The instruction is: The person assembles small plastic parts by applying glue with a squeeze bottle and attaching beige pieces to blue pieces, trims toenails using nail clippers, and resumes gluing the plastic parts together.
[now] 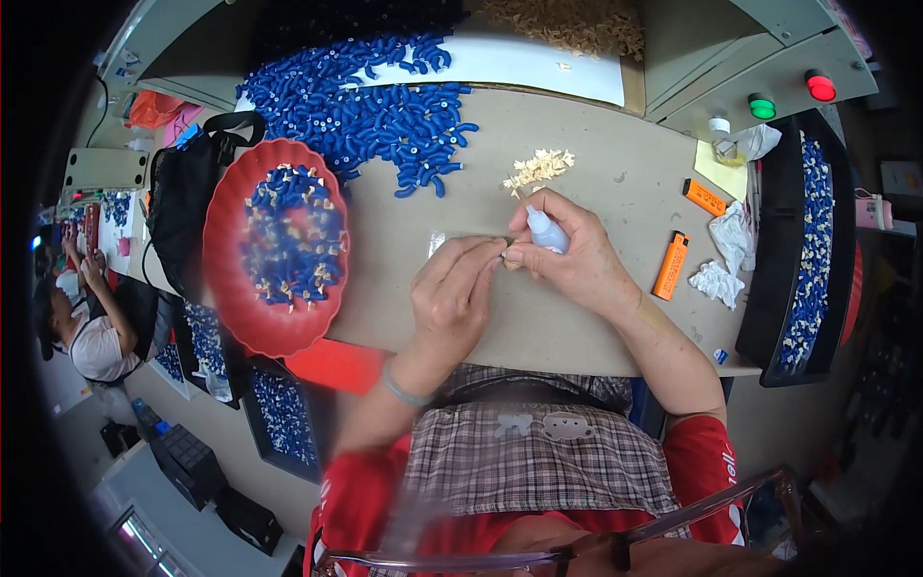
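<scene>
My right hand (586,255) is wrapped round a small white squeeze bottle (546,232) with a pointed nozzle, tilted up and to the left. Its thumb and fingertips meet those of my left hand (452,293) above the table. The left fingers are pinched together on something too small and covered to make out. Just beyond the bottle lies a little heap of cream-coloured pieces (540,167). Farther off to the left spreads a big pile of curved blue pieces (385,135). Beside my left hand, a red scalloped bowl (223,226) holds blue pieces with cream bits on them.
Two orange boxes (671,264) and crumpled white tissues (716,283) lie on the right. A black tray (755,332) of blue and cream pieces stands beyond the table's right edge. A black bag (178,207) sits left of the bowl. Another person (101,327) works at far left.
</scene>
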Demonstrator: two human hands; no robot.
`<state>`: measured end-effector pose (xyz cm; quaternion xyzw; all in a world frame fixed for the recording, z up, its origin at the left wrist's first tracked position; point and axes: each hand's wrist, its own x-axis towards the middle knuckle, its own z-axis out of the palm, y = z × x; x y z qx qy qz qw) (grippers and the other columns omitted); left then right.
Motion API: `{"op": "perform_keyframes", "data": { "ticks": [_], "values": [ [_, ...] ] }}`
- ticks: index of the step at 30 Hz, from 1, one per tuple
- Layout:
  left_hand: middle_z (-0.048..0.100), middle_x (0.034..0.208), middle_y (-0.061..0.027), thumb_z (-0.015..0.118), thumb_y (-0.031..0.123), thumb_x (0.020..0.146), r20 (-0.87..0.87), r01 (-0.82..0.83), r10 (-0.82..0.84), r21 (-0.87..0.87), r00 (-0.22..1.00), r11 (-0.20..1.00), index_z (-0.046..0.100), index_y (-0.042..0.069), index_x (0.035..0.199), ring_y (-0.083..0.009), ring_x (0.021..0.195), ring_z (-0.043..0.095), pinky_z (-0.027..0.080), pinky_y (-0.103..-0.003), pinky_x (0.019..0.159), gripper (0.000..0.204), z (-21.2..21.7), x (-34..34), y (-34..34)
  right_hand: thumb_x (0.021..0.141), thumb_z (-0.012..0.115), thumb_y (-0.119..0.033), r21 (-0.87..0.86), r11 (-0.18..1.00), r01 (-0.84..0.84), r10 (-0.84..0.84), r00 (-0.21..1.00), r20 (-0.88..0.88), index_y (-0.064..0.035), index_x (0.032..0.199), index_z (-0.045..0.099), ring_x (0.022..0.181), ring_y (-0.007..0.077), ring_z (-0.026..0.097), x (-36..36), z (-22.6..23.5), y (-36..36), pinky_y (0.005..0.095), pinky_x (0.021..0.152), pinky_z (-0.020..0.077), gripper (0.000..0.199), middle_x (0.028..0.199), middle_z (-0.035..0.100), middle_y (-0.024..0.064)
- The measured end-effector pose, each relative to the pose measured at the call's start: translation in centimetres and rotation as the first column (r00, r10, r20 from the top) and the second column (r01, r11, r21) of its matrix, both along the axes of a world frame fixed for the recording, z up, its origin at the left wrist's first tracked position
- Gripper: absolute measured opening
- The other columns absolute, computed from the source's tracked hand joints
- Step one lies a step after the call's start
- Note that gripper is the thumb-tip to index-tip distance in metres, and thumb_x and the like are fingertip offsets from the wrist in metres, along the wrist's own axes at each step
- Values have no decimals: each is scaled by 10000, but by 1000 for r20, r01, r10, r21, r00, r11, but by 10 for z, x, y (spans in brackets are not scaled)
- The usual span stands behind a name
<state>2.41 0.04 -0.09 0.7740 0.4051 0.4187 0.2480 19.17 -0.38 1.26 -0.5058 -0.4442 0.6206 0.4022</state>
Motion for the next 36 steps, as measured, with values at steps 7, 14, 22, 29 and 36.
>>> {"op": "perform_keyframes", "data": {
  "ticks": [7,14,22,29,36],
  "values": [
    [634,846,-137,620,-92,745,8,-4,5,-93,1000,996,634,-21,897,-271,725,631,511,-324,614,169,12,-4,-1,817,673,-43,20,1000,15,-14,998,-59,-28,966,550,627,52,521,-2,-1,-2,205,539,441,193,773,570,2],
    [640,963,-119,566,-71,800,-275,-389,486,338,830,857,650,16,976,-267,882,608,476,-345,770,214,54,-76,31,854,646,-88,55,992,117,-114,992,-59,-34,967,591,615,43,498,22,4,2,187,545,433,136,808,586,5],
    [601,921,-102,607,2,765,-427,-193,284,244,858,950,657,66,928,-287,851,585,481,-368,732,182,43,-33,41,871,616,-110,82,992,94,-92,995,-32,-65,957,583,581,30,466,20,2,6,172,515,387,103,764,579,-9],
    [567,783,-95,647,101,774,-539,-177,233,154,810,972,608,67,831,-290,702,595,484,-387,585,78,19,-9,52,849,633,-70,63,991,122,-120,992,-32,-34,940,595,594,40,493,20,0,3,184,538,424,105,758,592,-1],
    [542,781,-107,617,51,766,-486,-141,189,134,853,981,582,64,881,-295,728,592,484,-414,557,122,20,-10,43,861,628,-96,84,992,97,-93,994,-48,-50,960,593,594,34,494,20,4,-2,179,535,420,115,764,604,1]
  ]
}}
